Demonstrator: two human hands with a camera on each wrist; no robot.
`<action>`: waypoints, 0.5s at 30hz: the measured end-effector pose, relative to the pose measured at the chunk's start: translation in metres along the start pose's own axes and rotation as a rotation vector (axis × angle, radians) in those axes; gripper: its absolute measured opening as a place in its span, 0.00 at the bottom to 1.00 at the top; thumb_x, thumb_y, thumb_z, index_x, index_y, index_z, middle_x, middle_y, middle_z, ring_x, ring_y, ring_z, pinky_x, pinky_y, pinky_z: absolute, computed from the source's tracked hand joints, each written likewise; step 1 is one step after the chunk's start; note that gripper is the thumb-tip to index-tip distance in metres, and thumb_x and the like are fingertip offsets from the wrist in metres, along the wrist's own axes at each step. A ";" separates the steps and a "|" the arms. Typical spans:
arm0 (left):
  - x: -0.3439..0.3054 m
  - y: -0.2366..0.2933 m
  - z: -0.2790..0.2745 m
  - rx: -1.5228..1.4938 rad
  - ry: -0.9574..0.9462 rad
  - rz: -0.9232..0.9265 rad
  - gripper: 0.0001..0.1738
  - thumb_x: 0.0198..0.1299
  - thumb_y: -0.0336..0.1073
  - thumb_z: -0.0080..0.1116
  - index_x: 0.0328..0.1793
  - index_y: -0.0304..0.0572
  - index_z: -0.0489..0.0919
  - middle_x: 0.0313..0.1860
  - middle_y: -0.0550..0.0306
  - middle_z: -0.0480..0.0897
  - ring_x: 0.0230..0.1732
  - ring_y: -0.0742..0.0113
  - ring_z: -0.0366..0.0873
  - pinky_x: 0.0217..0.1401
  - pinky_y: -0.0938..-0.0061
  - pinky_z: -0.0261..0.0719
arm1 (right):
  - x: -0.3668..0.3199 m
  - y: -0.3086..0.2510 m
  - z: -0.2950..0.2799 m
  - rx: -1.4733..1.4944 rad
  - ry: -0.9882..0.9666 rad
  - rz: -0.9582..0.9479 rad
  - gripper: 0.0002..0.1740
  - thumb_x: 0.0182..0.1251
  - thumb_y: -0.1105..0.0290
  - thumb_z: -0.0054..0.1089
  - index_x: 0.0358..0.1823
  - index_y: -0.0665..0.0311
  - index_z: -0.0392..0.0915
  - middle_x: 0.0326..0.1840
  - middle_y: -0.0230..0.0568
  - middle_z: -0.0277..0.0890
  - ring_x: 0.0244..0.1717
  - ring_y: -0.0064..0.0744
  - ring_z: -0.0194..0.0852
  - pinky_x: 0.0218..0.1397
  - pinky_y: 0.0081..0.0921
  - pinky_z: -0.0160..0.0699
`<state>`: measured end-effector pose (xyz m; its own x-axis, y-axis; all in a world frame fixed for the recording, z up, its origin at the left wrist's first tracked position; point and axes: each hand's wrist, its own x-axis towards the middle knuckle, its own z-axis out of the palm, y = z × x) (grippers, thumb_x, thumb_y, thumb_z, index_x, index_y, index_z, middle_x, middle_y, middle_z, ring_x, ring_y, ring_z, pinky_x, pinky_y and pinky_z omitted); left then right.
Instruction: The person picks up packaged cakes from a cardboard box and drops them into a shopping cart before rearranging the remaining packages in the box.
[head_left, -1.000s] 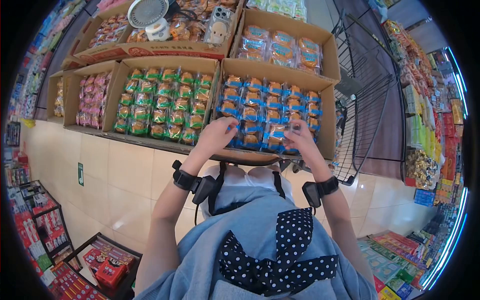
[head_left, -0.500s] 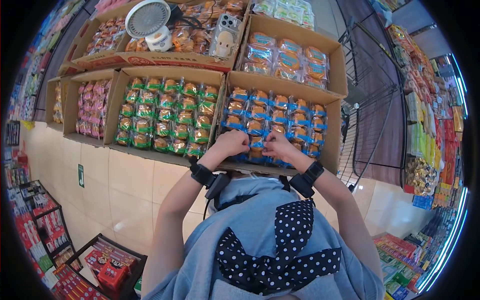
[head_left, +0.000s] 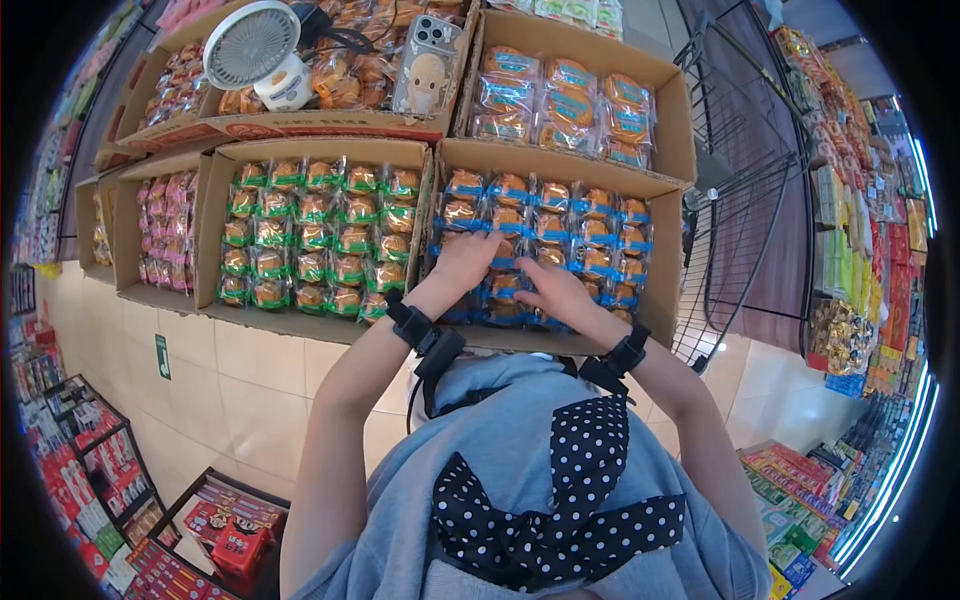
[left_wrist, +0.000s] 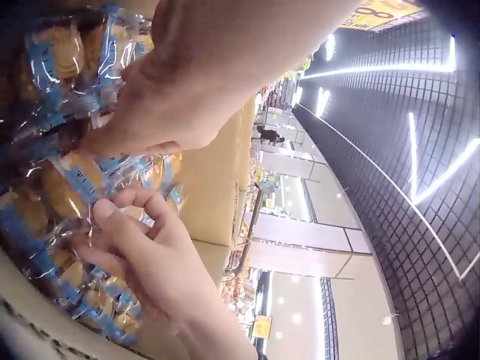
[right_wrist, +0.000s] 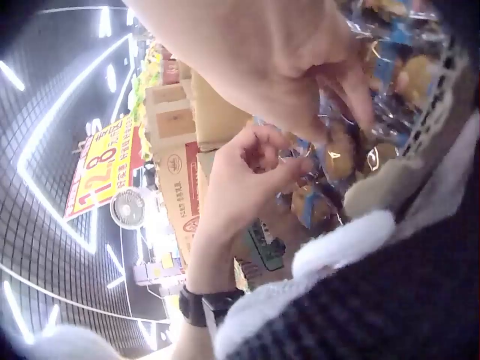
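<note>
Sitting in rows in the near-side cardboard box (head_left: 664, 240): blue-banded packets (head_left: 597, 234). Left hand (head_left: 466, 264) over them, right hand (head_left: 558, 292) just beside it, thumb and index parted. Can't tell whether either grips a packet. Green-banded packets (head_left: 313, 235) adjacent, left; phone (head_left: 428, 68) behind.

Pale floor tiles (head_left: 245, 375) lay left of the wire cart (head_left: 742, 262); packed shelves (head_left: 868, 235) and glowing light strips (head_left: 917, 450) stood rightward.

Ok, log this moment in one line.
left hand: among blue-banded, clear-wrapped brown pastries, grip unclear | right hand: beside it, at pastries, grip unclear | brown cardboard box: holds pastries
</note>
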<state>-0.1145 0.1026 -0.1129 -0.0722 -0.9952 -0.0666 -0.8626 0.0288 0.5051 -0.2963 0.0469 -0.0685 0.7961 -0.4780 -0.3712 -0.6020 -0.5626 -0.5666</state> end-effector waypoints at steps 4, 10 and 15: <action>0.002 -0.006 0.009 -0.033 -0.039 -0.041 0.25 0.41 0.27 0.60 0.49 0.42 0.68 0.38 0.48 0.75 0.41 0.50 0.74 0.43 0.60 0.73 | 0.005 0.012 0.002 -0.060 -0.032 -0.180 0.21 0.55 0.59 0.57 0.47 0.59 0.65 0.36 0.48 0.70 0.36 0.51 0.72 0.36 0.41 0.72; 0.005 -0.011 0.015 -0.079 -0.046 -0.037 0.22 0.42 0.27 0.58 0.48 0.41 0.69 0.36 0.48 0.76 0.41 0.50 0.74 0.43 0.61 0.73 | 0.013 0.021 0.010 -0.196 -0.073 -0.336 0.20 0.55 0.58 0.55 0.45 0.58 0.65 0.35 0.43 0.69 0.35 0.46 0.73 0.36 0.39 0.74; 0.005 -0.011 0.009 -0.121 -0.022 0.000 0.18 0.45 0.29 0.56 0.45 0.43 0.71 0.36 0.46 0.77 0.40 0.49 0.76 0.41 0.59 0.74 | 0.016 0.014 0.004 -0.402 -0.079 -0.389 0.21 0.53 0.54 0.56 0.41 0.59 0.66 0.33 0.39 0.70 0.35 0.41 0.74 0.34 0.36 0.76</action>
<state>-0.1100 0.0982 -0.1270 -0.0844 -0.9928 -0.0851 -0.7958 0.0158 0.6053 -0.2916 0.0337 -0.0851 0.9568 -0.1409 -0.2544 -0.2275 -0.9074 -0.3533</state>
